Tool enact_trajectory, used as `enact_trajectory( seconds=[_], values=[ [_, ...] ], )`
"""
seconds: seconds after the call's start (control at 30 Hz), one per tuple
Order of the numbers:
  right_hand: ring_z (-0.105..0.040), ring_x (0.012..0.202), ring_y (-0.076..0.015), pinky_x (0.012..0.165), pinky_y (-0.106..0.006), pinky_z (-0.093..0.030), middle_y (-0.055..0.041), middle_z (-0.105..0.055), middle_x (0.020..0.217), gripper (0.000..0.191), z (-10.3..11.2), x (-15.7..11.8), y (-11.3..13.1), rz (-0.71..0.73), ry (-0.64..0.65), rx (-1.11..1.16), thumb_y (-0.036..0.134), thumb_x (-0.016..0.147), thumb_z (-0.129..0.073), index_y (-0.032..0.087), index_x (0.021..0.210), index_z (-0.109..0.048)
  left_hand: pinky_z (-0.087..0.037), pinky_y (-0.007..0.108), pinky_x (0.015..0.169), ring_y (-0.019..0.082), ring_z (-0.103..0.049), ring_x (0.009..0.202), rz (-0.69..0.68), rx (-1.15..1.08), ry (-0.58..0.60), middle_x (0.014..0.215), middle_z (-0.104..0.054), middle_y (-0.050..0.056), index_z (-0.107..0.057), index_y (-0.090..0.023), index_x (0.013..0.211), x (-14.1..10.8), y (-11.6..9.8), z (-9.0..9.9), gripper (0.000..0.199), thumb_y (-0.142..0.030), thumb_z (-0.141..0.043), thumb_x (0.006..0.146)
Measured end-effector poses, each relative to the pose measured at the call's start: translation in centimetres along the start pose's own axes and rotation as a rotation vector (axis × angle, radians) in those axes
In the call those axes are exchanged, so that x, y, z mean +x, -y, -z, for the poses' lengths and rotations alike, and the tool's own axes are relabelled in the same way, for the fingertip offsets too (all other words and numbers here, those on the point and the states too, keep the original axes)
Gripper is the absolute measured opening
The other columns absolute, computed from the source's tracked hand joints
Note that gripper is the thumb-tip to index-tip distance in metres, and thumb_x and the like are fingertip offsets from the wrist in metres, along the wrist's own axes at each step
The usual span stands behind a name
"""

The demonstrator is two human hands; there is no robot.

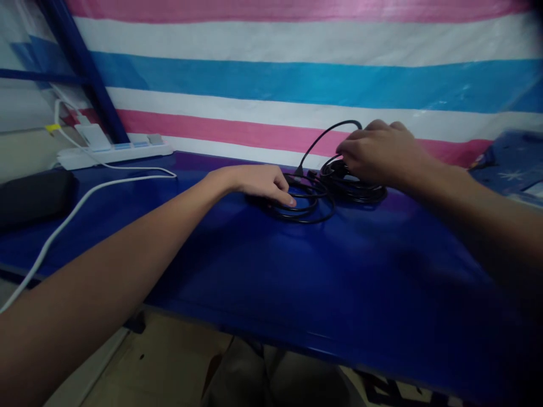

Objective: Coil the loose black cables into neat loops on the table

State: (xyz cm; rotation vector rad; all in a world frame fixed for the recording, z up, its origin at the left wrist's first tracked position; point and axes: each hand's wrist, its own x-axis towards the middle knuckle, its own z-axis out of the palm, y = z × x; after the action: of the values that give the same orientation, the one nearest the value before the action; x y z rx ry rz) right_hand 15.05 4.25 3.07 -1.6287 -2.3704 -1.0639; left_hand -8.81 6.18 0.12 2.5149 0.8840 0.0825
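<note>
Black cable [306,219] lies in loose loops on the blue table [297,282], near its back edge. My left hand [265,183] is closed on the left side of these loops, thumb bent over them. To the right, a thicker coil of black cable [360,195] rests on the table. Above that coil is my right hand [373,150], fingers curled down and pinching a raised stretch of black cable. This stretch arcs up from a dark connector [299,170] between the hands. The right fingertips are partly hidden.
A white power strip [116,155] with a plugged-in charger [93,137] stands at the back left. A white cable [63,223] runs across the table's left side, beside a black case [38,198]. Behind the table hangs a striped sheet [275,79]. A blue patterned item [513,164] is at right.
</note>
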Motion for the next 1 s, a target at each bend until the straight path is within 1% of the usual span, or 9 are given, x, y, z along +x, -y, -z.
enact_trajectory(
  seconds=[0.13,0.27,0.4,0.53,0.6,0.7,0.77,0.87,1.0],
  values=[
    [-0.044,0.072,-0.0168,0.062,-0.033,-0.022,-0.0119,-0.063,0.084,0.023,-0.4,0.7,-2.1,-0.051,0.134,-0.077,0.027,0.085,-0.047,0.016,0.081,-0.067,-0.022,0.030,0.053,0.010,-0.034,0.052,-0.002,0.003,-0.002,0.058,-0.042,0.000,-0.052,-0.019,0.059,0.0,0.2,-0.1,0.043,-0.059,-0.056,0.073],
    [-0.023,0.056,-0.0113,0.058,-0.033,-0.021,-0.0135,-0.059,0.074,0.031,-0.2,-1.2,-3.1,-0.300,0.122,0.076,0.034,0.084,-0.043,0.015,0.088,-0.066,-0.022,0.030,0.052,0.010,-0.035,0.052,-0.006,0.002,-0.016,0.059,-0.044,0.000,-0.054,-0.018,0.059,0.2,0.4,-0.1,0.046,-0.063,-0.056,0.071],
    [-0.036,0.057,-0.0149,0.061,-0.034,-0.028,-0.0161,-0.060,0.072,0.024,-1.4,-3.5,-3.5,-0.637,0.116,0.508,0.026,0.073,-0.050,0.012,0.089,-0.063,-0.025,0.028,0.053,0.011,-0.041,0.057,-0.023,-0.046,0.002,0.066,-0.052,0.001,-0.062,-0.018,0.070,0.1,0.4,0.0,0.040,-0.058,-0.060,0.069],
    [-0.046,0.051,-0.0166,0.054,-0.033,-0.034,-0.0153,-0.063,0.065,0.012,-3.4,-4.8,-3.7,-0.794,0.195,0.825,0.021,0.070,-0.048,0.016,0.074,-0.058,-0.031,0.026,0.058,0.012,-0.048,0.065,-0.051,-0.125,-0.014,0.077,-0.061,0.003,-0.066,-0.018,0.082,-0.2,-0.1,-0.1,0.037,-0.052,-0.065,0.068],
    [-0.045,0.046,-0.0145,0.049,-0.032,-0.033,-0.0160,-0.064,0.068,0.011,-4.0,-5.1,-3.8,-0.825,0.203,0.927,0.023,0.071,-0.047,0.017,0.073,-0.056,-0.034,0.026,0.062,0.012,-0.051,0.068,-0.079,-0.161,-0.131,0.080,-0.063,0.005,-0.066,-0.016,0.081,0.1,-0.7,-0.4,0.037,-0.051,-0.061,0.072],
    [-0.044,0.044,-0.0120,0.046,-0.030,-0.032,-0.0158,-0.064,0.071,0.010,-4.5,-5.3,-4.0,-0.826,0.199,1.040,0.024,0.073,-0.047,0.017,0.072,-0.053,-0.038,0.027,0.066,0.012,-0.054,0.071,-0.108,-0.150,-0.476,0.081,-0.064,0.007,-0.064,-0.014,0.082,2.1,-2.0,-0.9,0.029,-0.040,-0.054,0.079],
    [-0.044,0.044,-0.0111,0.045,-0.028,-0.032,-0.0144,-0.064,0.070,0.010,-4.6,-5.4,-4.0,-0.813,0.188,1.098,0.025,0.073,-0.048,0.017,0.073,-0.053,-0.040,0.029,0.065,0.014,-0.056,0.067,-0.020,-0.103,-0.623,0.079,-0.064,0.009,-0.062,-0.012,0.089,4.7,-3.0,-1.0,0.028,-0.036,-0.051,0.080],
    [-0.044,0.044,-0.0107,0.044,-0.027,-0.032,-0.0109,-0.062,0.067,0.011,-5.1,-5.7,-3.9,-0.809,0.148,1.154,0.024,0.075,-0.047,0.016,0.078,-0.053,-0.042,0.033,0.056,0.018,-0.057,0.056,0.216,-0.048,-0.449,0.068,-0.063,0.013,-0.062,-0.006,0.093,9.3,-4.7,-0.8,0.041,-0.042,-0.052,0.079],
    [-0.044,0.042,-0.0111,0.043,-0.025,-0.034,-0.0070,-0.061,0.065,0.028,-6.6,-5.8,-4.5,-0.824,0.056,1.181,0.020,0.073,-0.046,0.013,0.099,-0.053,-0.045,0.034,0.058,0.022,-0.060,0.059,0.343,0.083,-0.255,0.061,-0.061,0.014,-0.064,0.003,0.093,13.8,-6.8,0.0,0.029,-0.017,-0.055,0.074]
  ],
)
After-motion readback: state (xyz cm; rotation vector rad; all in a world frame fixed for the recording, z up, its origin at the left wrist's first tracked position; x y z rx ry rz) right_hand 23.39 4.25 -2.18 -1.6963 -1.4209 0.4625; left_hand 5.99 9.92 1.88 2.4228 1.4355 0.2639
